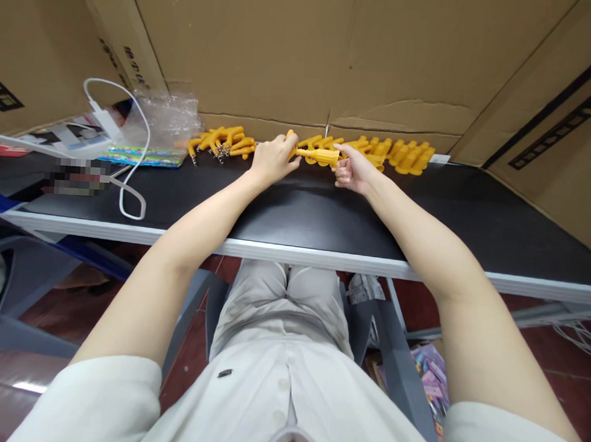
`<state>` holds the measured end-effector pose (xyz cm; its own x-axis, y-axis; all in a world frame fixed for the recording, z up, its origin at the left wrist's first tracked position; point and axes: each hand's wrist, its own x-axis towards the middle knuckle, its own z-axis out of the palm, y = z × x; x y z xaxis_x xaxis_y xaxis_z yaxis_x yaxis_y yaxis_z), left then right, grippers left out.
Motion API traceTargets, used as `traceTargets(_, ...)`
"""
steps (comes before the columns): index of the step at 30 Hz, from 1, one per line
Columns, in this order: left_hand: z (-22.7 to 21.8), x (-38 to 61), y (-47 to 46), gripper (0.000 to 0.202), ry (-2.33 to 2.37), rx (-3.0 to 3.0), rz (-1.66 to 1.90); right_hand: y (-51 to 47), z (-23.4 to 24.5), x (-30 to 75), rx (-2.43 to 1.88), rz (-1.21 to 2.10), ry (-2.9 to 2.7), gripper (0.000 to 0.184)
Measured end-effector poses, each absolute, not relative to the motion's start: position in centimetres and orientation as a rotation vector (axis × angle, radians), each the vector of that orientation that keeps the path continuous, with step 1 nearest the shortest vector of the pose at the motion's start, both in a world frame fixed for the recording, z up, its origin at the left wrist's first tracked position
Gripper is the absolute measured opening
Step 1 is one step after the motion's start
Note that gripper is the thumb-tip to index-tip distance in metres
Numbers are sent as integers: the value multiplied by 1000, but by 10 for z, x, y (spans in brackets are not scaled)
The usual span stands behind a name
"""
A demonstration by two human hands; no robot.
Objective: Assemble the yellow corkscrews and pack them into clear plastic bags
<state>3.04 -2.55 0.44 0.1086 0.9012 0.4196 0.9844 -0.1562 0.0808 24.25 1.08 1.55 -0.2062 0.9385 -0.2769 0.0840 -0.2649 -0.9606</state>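
Near the back of the black table, my left hand is closed round the yellow plastic handle of a corkscrew. My right hand grips the far end of a yellow ribbed sleeve, which lies sideways between the hands. The two parts are in line, and their meeting point is too small to make out. Left of my hands lie several yellow corkscrew handles with metal spiral tips. Behind and right of my right hand stand several yellow sleeves in a row.
A tall cardboard wall rises behind the table. On the left are a clear plastic bag, a colourful flat packet and a white cable. The table's metal front edge runs beneath my forearms.
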Motion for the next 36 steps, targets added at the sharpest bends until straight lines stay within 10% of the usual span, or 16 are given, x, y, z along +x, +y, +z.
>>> traceTargets(28, -6, 5, -4, 79, -1689, -2402, -780, 11, 16, 241, -1160, 1447, -1123, 13)
traceTargets(36, -5, 6, -4, 47, -1704, -2443, -691, 8, 12, 236, -1184, 1512, -1103, 19)
